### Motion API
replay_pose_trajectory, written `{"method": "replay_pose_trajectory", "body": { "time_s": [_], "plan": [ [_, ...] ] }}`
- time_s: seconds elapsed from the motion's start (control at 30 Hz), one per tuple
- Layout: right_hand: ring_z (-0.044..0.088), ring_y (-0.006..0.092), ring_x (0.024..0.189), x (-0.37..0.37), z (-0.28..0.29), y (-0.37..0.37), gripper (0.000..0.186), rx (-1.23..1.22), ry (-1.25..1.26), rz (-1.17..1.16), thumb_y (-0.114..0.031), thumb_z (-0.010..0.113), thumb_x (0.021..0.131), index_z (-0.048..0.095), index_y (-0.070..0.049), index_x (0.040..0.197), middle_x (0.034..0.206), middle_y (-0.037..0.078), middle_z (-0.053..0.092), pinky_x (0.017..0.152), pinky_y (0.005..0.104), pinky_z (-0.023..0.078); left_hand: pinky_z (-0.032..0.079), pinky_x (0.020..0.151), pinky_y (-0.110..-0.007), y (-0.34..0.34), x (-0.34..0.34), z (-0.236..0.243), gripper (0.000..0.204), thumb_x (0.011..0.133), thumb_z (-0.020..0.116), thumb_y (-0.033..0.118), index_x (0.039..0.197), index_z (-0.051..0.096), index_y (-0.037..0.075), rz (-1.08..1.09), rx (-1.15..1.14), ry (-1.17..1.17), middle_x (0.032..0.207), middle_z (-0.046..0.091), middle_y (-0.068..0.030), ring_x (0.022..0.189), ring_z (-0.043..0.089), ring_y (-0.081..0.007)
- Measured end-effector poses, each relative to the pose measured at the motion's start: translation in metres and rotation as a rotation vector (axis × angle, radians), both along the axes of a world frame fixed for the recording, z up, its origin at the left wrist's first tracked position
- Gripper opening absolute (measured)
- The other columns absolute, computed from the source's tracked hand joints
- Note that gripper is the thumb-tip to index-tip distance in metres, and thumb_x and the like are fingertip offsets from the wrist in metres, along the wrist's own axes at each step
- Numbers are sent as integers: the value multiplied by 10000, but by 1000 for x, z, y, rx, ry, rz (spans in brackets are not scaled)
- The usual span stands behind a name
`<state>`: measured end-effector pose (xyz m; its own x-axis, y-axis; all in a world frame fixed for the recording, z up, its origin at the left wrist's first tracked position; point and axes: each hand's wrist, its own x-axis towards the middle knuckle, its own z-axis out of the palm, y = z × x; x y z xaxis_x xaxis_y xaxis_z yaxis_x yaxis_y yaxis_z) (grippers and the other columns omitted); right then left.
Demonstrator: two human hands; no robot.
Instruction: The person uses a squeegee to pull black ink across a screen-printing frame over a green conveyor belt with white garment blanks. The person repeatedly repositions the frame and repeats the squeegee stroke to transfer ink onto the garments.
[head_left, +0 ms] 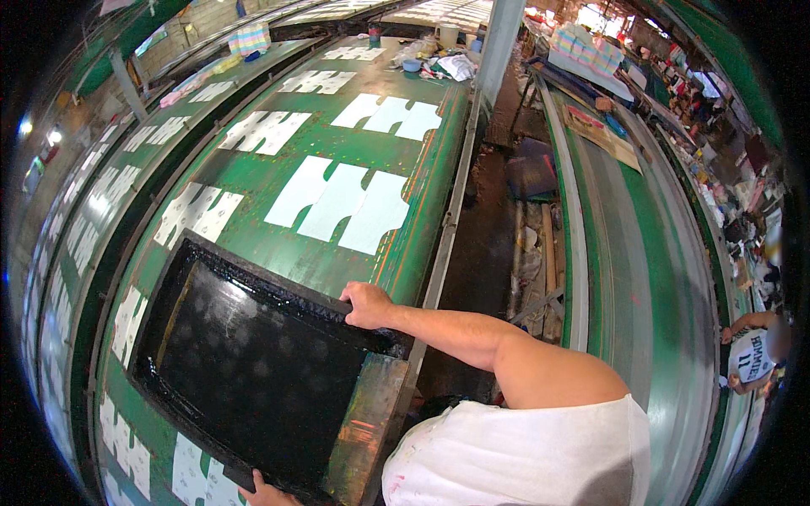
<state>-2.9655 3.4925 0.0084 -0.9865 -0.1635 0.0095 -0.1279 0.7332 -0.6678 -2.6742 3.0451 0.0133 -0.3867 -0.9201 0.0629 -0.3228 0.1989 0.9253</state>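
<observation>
Light uneven; fair brightness around black printing screen (pixel 261 363), white glare streaking its glossy surface. Far beyond screen, toward right, background glow blown out. Well left of screen, two lamp-like spots (pixel 55 136) flare. Right of screen, aisle floor (pixel 481 219) dim. Green table (pixel 278 249) under screen bows with fisheye distortion; black vignette all around. Screen crisp; distant clutter (pixel 675 59) soft.

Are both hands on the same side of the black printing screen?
No, on the printing screen, the right hand grips the picture's upper side, the left hand touches the lower.

Close downward head view over black frame (pixel 253 363), distance somewhat unclear.
</observation>
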Motion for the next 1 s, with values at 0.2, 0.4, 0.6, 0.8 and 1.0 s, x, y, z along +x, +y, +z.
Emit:
{"method": "replay_pose_trajectory", "body": {
  "time_s": [0.2, 0.4, 0.6, 0.8, 1.0],
  "plan": [
    [725, 408, 1138, -20, -8, 22, 457, -28, 9, 38, -163, 804, 722, 783, -1, 1149, 1179, 195, 745, 995, 500, 604, 602, 908, -500, 20, -19, 0, 465, 783, 979, 110, 1114, 784, -154, 31, -55, -71, 1092, 809, -309, 880, 724, -392],
    [714, 416, 1163, -26, -9, 35, 482, -47, 14, 34, -156, 797, 747, 767, -3, 1203, 1208, 208, 731, 1010, 499, 596, 600, 932, -501, 29, -25, 3, 513, 790, 981, 138, 1161, 775, -151, -11, -62, -119, 1115, 805, -311, 917, 733, -395],
    [688, 422, 1239, 2, 4, 58, 491, -98, 45, 65, -82, 759, 811, 748, -3, 1295, 1290, 223, 714, 1099, 486, 564, 595, 963, -487, 32, -32, 0, 571, 861, 941, 153, 1297, 724, -144, 8, -51, -177, 1229, 781, -308, 1009, 728, -387],
    [642, 409, 1307, 100, 46, 153, 519, -18, 283, -139, -68, 765, 816, 730, -6, 1330, 1322, 209, 698, 1144, 498, 533, 594, 981, -472, 47, -31, 31, 551, 934, 861, 132, 1372, 671, -143, -189, 135, -243, 1313, 756, -288, 1067, 716, -372],
    [623, 420, 1302, 247, 92, 249, 477, 270, 422, -540, -96, 781, 834, 730, -6, 1300, 1340, 201, 685, 1152, 505, 514, 603, 964, -465, 36, -28, 12, 491, 950, 842, 155, 1354, 701, -87, -182, 46, -262, 1270, 770, -235, 1025, 718, -368]
  ]
}}
